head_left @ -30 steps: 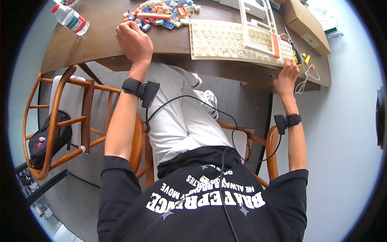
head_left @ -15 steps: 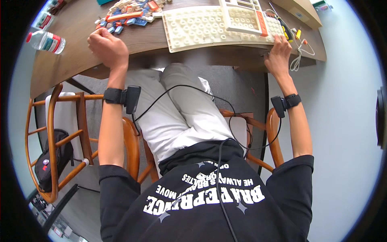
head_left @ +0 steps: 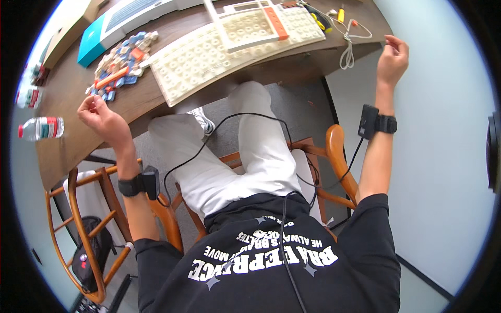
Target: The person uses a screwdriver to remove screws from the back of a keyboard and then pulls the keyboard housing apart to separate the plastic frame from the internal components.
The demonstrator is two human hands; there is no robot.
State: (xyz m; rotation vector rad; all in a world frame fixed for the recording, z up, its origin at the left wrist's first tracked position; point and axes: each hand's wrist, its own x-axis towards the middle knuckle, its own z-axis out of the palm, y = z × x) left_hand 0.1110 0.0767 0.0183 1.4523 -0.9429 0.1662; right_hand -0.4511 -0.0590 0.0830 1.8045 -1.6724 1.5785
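My left hand [head_left: 99,116] hovers by the near edge of the wooden table [head_left: 68,151], fingers curled in, nothing visible in it. It is nearest a pile of loose blue, white and orange keycaps [head_left: 119,61]. Right of the pile lies a cream keyboard base [head_left: 203,57] stripped of its caps, with a cream frame [head_left: 245,25] bearing an orange strip on top. My right hand [head_left: 392,56] is raised in the air past the table's right corner, fingers loosely apart, holding nothing. A white cable [head_left: 346,51] hangs over that corner near it.
A teal and white box [head_left: 112,22] lies at the far left of the table, a clear water bottle [head_left: 42,128] on its side near the left end. Small yellow tools [head_left: 338,12] sit far right. I sit in a wooden chair [head_left: 334,151]; another chair [head_left: 78,208] holds a dark bag.
Both hands have come off the table edge. My right hand lifted up and out to the right of the table, and the view swung so the table now tilts.
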